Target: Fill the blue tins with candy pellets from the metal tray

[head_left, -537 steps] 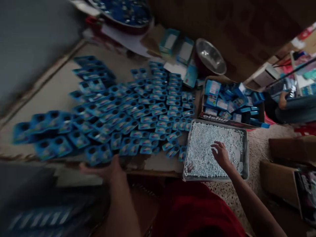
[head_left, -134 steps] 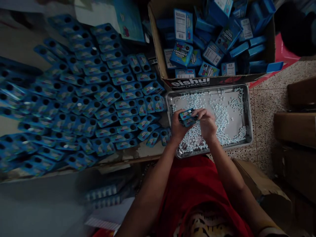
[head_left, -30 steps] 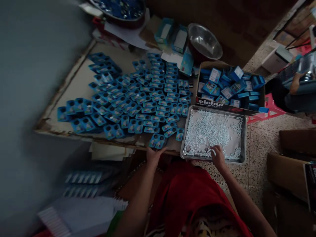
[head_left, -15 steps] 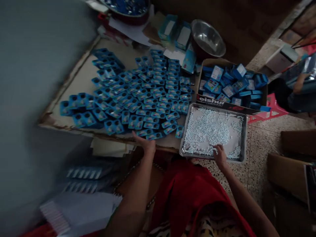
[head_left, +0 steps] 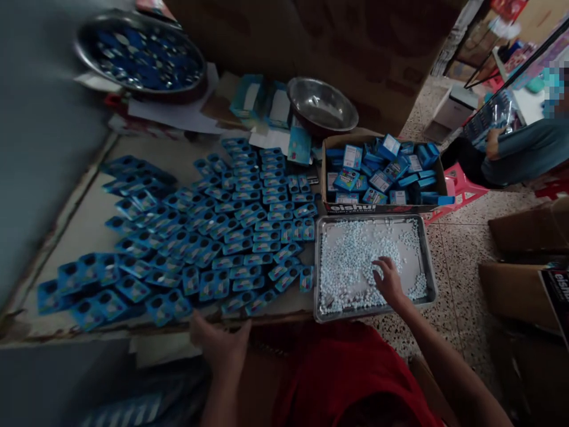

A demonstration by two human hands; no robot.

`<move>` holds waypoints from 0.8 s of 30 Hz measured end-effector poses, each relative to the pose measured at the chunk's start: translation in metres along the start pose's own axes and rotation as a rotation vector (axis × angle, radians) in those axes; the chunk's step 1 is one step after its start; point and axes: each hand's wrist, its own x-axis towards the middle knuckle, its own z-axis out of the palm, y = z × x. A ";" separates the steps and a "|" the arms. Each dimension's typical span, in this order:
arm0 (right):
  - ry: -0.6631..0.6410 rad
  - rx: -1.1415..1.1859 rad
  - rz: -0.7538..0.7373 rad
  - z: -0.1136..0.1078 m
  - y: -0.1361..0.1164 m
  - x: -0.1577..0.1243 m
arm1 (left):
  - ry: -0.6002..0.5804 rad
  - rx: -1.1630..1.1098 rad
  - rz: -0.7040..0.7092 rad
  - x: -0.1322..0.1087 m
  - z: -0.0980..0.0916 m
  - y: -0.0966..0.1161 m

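Observation:
My right hand (head_left: 388, 280) rests, fingers spread, on the small pale-blue candies (head_left: 351, 261) in a metal tray (head_left: 429, 279). My left hand (head_left: 221, 347) hovers at the near edge of a low board (head_left: 80, 219), fingers apart and holding nothing I can see. Several flat blue packets (head_left: 213, 237) with round holes lie in overlapping rows on that board, the closest just beyond my left fingers.
A cardboard box (head_left: 355, 208) of blue cartons stands behind the tray. A steel bowl (head_left: 322, 107) and a round tray (head_left: 140, 56) of blue items sit farther back. Brown boxes (head_left: 520, 284) stand at right. Another person (head_left: 515, 151) sits at far right.
My left hand has drawn back from the packets' front row toward the board's near edge. My right hand has slid forward into the candies. The view has tilted up.

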 end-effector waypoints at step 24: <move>0.291 -0.154 0.400 -0.047 -0.029 0.443 | -0.677 -0.154 0.339 0.208 0.323 0.315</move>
